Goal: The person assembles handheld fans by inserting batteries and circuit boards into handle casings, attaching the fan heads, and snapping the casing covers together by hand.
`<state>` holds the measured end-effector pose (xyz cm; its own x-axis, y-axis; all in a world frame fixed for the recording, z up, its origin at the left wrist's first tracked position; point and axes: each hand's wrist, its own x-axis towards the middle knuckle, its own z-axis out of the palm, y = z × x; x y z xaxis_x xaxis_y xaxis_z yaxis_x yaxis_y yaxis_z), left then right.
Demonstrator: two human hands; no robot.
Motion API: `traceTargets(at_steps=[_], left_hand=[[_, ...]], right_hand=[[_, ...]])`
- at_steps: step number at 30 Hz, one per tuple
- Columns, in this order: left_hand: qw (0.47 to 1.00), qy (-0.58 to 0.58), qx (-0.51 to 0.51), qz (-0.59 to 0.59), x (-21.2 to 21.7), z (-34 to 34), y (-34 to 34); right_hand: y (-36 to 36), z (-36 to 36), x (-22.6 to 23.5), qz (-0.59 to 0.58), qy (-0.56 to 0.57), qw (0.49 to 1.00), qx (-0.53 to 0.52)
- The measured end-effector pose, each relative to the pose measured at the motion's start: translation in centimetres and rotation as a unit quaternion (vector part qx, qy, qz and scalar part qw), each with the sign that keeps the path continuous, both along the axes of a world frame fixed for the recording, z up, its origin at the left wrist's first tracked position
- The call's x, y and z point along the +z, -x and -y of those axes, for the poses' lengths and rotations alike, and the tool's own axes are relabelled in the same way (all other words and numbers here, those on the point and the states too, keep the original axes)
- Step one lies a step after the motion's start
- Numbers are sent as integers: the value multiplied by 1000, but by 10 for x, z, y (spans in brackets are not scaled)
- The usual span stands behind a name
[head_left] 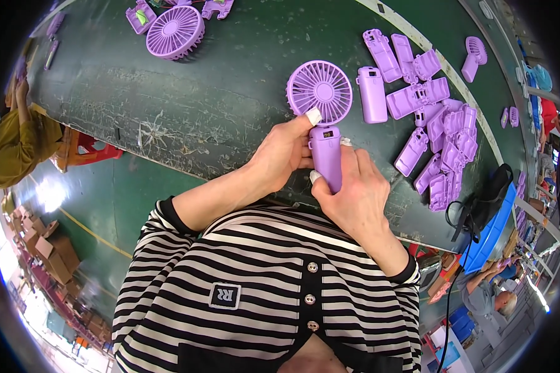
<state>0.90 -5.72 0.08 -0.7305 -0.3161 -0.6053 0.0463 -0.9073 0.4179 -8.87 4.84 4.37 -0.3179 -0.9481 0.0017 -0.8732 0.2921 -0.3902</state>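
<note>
While fingers of the left hand [283, 149] clamp the fan [323, 91] and those of the right hand [359, 191] its handle [326, 158], uneven pressure could misalign both.

Green floor [140, 199], marked by a yellow line [94, 233] and glare [51, 191]; cardboard boxes [59, 256], left; red plastic seat [98, 153] beside scuffed worktop [230, 84].

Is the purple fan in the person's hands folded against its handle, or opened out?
Opened out: its round head lies beyond the handle, not against it; the exact angle I cannot tell.
</note>
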Motion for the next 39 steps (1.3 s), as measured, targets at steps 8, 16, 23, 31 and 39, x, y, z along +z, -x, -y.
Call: traceTargets(at_steps=[8,16,23,31,39], left_hand=[[1000,-7,7,13,-6,-1,2],[997,30,-22,68,-7,-1,4],[999,47,17,12,-6,-1,2],[994,85,24,-61,-6,-2,4],[988,124,33,-89,-10,-7,1]], right_hand=[[0,0,-2,-32,6,999,26],[-1,-1,-4,-42,25,999,23],[5,-14,-13,154,93,981,-78],[14,-12,-27,445,18,884,-142],[10,-14,-21,456,0,876,-160]])
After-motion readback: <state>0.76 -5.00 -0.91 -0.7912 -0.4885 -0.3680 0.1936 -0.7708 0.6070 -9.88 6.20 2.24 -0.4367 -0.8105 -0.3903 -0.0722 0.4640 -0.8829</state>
